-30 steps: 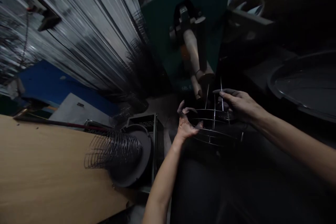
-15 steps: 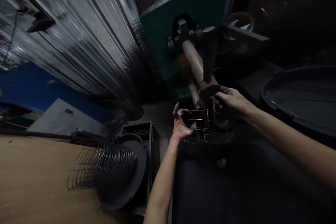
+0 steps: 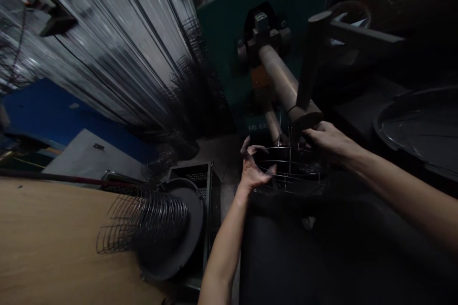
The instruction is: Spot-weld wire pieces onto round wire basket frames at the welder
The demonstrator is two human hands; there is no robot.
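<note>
Presently, the open round frame of thin silvery wire (image 3: 290, 161) sits between both hands, just below the blunt end of the thick grey metal cylinder (image 3: 281, 74) on the dark green machine (image 3: 223, 28). Contact between wire and metal: not resolvable from this angle.

Left hand (image 3: 255, 169): holding the frame's left side, thumb and fingers well apart, curved rings between them. Right hand (image 3: 331, 140): on the far side, beside the cylinder's end; its fingertips are lost in shadow, so pinched or loose, cannot tell.

Handling notes (judgement). Left-hand hold looks sound: a wide C across several rings should resist tilting better than a pinch on one wire. Keep pressure light; wire this thin would probably bow. Right fingertips deserve most care, being so near the cylinder's end; a grip farther out on the frame would likely be safer. Align the upright wires by eye against the slimmer grey metal bar (image 3: 272, 124) beneath, turning with both hands together, so the rings do not twist. Dim light: check wire position closely before applying force.
</note>
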